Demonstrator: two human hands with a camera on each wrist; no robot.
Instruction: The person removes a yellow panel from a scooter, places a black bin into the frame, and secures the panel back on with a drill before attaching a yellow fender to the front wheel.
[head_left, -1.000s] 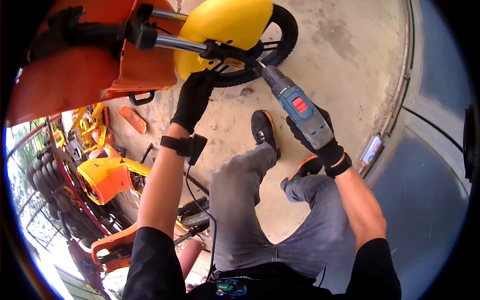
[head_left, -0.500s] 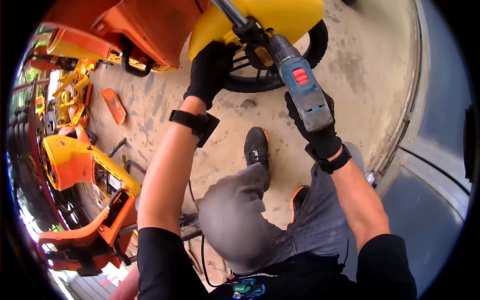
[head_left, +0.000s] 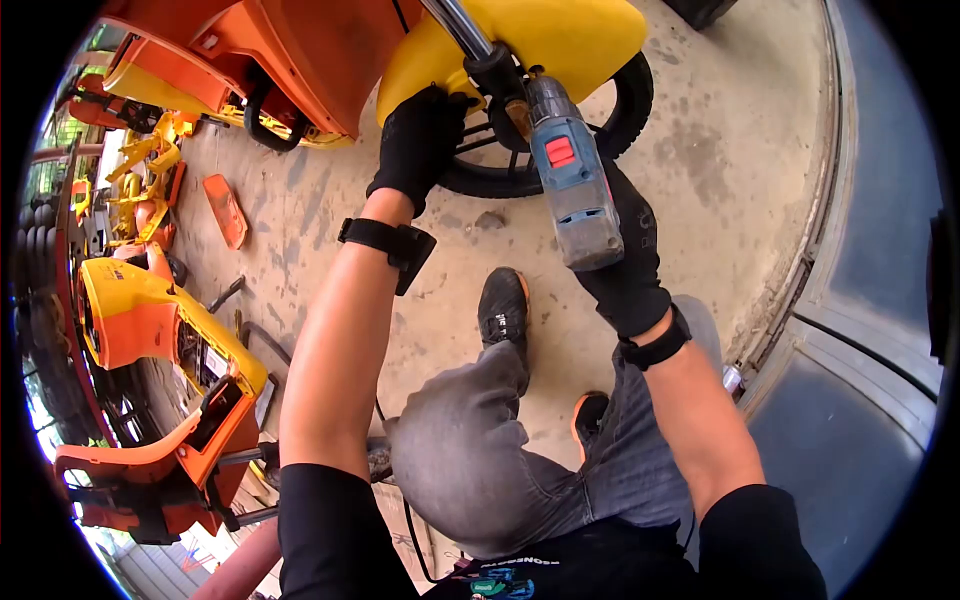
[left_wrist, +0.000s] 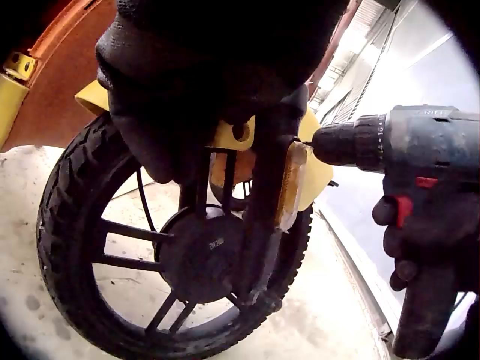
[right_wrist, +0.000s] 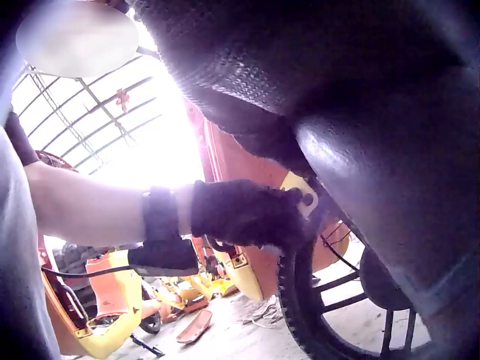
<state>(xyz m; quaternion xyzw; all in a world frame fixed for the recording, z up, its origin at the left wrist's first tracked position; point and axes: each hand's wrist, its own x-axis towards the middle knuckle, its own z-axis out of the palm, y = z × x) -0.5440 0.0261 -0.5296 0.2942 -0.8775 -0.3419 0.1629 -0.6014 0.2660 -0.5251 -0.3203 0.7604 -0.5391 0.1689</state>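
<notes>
- The right hand [head_left: 628, 262], gloved, is wrapped tight round the handle of the cordless drill [head_left: 565, 180], at 12 o'clock in the head view.
- The left hand [head_left: 420, 140], also gloved, grips the fork leg [head_left: 492, 75] just under the yellow mudguard [head_left: 570, 35], at 11 o'clock from the drill.
- In the left wrist view the chuck [left_wrist: 352, 142] points at 9 o'clock, at the amber reflector [left_wrist: 291, 187] on the fork leg. The bit tip is too small to make out.
- To my eye, the drill should stay square to the fastener with pressure straight along its axis. The left hand should brace the fork against twist, with its fingers clear of the bit's line.
- The tyre [head_left: 628, 105] and spokes [left_wrist: 127, 232] sit just behind the work, and the orange body panel [head_left: 290, 60] crowds the left hand at 10 o'clock.
- The concrete floor [head_left: 720, 150] at 2 o'clock gives room for drawing the drill back. The person's shoe [head_left: 503, 305] is at 6 o'clock, and the metal door track [head_left: 800, 280] edges the floor at 3 o'clock.
</notes>
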